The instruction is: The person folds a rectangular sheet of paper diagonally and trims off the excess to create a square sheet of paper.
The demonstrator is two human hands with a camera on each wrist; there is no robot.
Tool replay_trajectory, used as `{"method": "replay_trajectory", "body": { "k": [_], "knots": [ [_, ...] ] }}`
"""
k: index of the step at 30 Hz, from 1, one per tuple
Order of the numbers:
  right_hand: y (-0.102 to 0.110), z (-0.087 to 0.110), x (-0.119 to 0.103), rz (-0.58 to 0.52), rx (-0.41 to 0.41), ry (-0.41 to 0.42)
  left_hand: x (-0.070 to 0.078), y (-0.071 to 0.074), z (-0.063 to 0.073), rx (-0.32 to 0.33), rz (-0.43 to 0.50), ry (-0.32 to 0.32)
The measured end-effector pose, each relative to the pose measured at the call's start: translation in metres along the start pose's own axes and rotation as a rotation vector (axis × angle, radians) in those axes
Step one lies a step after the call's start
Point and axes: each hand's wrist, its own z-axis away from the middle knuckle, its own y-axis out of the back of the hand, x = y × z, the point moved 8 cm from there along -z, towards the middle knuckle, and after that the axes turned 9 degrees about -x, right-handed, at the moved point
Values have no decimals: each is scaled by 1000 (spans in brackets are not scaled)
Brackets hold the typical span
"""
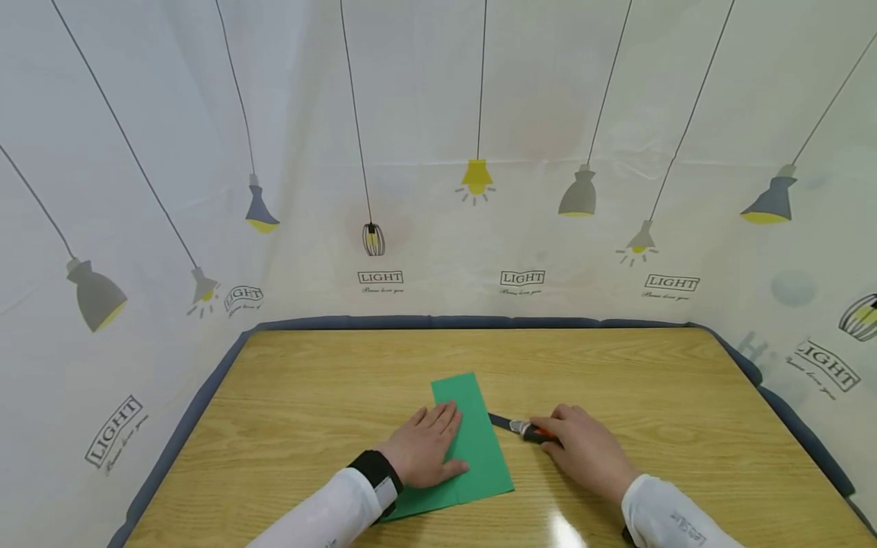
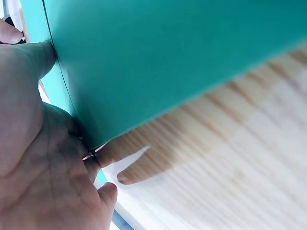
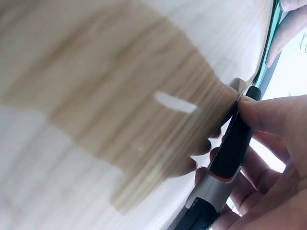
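Note:
A green sheet of paper (image 1: 483, 449) lies on the wooden table, its long right edge slanting. My left hand (image 1: 425, 445) presses flat on it, fingers pointing away and thumb out to the right. In the left wrist view the palm (image 2: 43, 158) and thumb show beside the sheet's edge (image 2: 158, 62). To the right, my right hand (image 1: 582, 445) pinches a utility knife (image 1: 524, 430) by its black and orange handle. The knife's dark front end reaches the paper's right edge. Up close in the right wrist view, thumb and fingers hold the handle (image 3: 235, 143), which has silver parts.
The wood-grain table (image 1: 329, 396) extends around both hands. A dark blue padded rim (image 1: 473, 322) runs along its back and sides. Behind it stands a pale curtain (image 1: 425, 114) printed with hanging lamps. Light glares off the table's front.

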Motion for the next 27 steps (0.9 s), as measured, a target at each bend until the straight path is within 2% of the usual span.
{"method": "replay_trajectory", "body": {
  "k": [6,13,27],
  "knots": [
    [-2,-6,-10,2,-7,-6,-1,-1,-1,11,8,-12],
    [-3,-15,-19,-4,5,7,0,2,2,-8,10,-6],
    [-4,-25,-19,-17,20,26,0,1,0,-15,1,8]
  ]
}}
